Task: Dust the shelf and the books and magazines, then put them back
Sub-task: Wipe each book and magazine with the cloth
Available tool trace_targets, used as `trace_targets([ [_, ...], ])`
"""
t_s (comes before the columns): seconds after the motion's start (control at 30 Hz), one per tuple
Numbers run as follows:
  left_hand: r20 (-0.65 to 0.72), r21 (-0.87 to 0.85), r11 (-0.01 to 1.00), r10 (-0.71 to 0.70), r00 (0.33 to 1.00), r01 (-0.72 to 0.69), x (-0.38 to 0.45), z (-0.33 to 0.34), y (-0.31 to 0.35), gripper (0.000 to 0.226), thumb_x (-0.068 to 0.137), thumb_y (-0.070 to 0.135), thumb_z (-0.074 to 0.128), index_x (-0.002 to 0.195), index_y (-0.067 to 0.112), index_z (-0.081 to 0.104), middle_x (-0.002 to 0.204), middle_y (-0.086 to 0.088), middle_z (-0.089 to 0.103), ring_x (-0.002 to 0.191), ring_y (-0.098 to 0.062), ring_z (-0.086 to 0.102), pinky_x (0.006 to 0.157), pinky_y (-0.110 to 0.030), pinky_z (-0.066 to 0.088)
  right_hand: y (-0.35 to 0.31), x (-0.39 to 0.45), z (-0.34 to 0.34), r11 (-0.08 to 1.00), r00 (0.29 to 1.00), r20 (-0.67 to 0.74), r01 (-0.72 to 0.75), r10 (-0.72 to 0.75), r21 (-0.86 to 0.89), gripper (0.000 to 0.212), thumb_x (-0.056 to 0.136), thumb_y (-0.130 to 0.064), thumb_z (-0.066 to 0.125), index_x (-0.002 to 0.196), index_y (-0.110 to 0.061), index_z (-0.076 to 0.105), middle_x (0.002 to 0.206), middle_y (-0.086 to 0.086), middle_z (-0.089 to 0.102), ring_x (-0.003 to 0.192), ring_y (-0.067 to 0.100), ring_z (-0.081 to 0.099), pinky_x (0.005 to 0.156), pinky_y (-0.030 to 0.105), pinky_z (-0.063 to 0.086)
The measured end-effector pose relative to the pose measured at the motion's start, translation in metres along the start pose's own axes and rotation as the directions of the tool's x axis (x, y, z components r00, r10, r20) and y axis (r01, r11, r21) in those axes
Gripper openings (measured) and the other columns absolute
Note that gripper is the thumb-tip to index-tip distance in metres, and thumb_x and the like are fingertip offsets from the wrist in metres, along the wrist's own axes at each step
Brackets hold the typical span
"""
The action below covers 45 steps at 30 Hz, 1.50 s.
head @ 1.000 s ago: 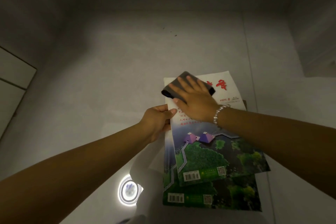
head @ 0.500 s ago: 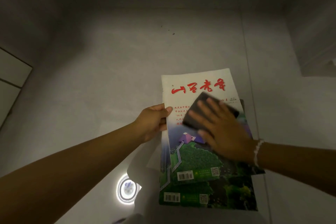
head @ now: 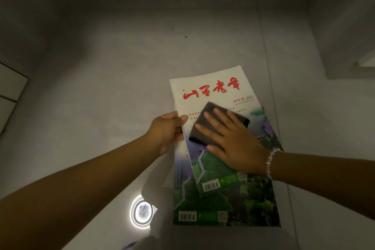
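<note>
- My right hand [head: 233, 144] lies flat, fingers straight, pressing a dark grey folded cloth [head: 205, 126] onto the top glossy magazine with red title lettering [head: 213, 95].
- My left hand [head: 166, 130] pinches that magazine's left edge, thumb on the cover.
- Its long axis runs away from me; unwiped title area lies beyond my right fingertips.
- A matching magazine underneath [head: 233, 209] is mostly covered; the shelf isn't visible.
</note>
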<state>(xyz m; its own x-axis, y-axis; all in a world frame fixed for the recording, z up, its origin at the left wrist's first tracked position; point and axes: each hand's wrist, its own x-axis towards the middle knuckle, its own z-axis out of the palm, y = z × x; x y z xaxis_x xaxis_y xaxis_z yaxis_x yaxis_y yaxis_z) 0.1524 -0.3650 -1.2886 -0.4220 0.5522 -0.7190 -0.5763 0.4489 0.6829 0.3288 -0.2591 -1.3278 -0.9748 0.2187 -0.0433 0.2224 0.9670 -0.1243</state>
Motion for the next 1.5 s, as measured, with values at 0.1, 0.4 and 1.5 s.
trace_targets([
  [0.1, 0.003, -0.005, 1.0, 0.005, 1.0, -0.005, 0.0, 0.0, 0.001, 0.018, 0.094, 0.006, 0.054, 0.108, 0.006, 0.065, 0.102, -0.013, 0.07, 0.077, -0.022, 0.071, 0.06, -0.03, 0.059, 0.014, -0.005, -0.004, 0.991, 0.991, 0.037, 0.132, -0.131, -0.028, 0.054, 0.1, -0.052, 0.015, 0.148, -0.029, 0.021, 0.155, 0.005, 0.022, 0.144, 0.028, 0.016, 0.115, 0.044, 0.008],
  [0.4, -0.007, 0.029, 1.0, 0.007, 1.0, -0.007, -0.002, 0.001, 0.001, 0.018, 0.096, 0.009, 0.052, 0.11, 0.009, 0.063, 0.104, -0.009, 0.07, 0.08, -0.021, 0.07, 0.063, -0.03, 0.06, -0.012, -0.011, 0.004, 0.999, 0.999, -0.026, 0.031, -0.031, -0.023, 0.054, 0.1, -0.05, 0.015, 0.147, -0.027, 0.024, 0.153, 0.009, 0.029, 0.142, 0.034, 0.021, 0.113, 0.047, 0.013],
  [1.5, -0.152, 0.033, 0.999, 0.036, 0.988, -0.031, 0.0, -0.004, 0.003, 0.032, 0.097, 0.01, 0.05, 0.128, 0.005, 0.056, 0.124, -0.012, 0.063, 0.093, -0.027, 0.065, 0.082, -0.042, 0.053, 0.0, -0.026, 0.003, 1.0, 1.0, -0.012, -0.006, 0.006, -0.002, 0.054, 0.099, -0.049, 0.016, 0.146, -0.025, 0.028, 0.152, 0.008, 0.029, 0.142, 0.031, 0.02, 0.113, 0.049, 0.014],
])
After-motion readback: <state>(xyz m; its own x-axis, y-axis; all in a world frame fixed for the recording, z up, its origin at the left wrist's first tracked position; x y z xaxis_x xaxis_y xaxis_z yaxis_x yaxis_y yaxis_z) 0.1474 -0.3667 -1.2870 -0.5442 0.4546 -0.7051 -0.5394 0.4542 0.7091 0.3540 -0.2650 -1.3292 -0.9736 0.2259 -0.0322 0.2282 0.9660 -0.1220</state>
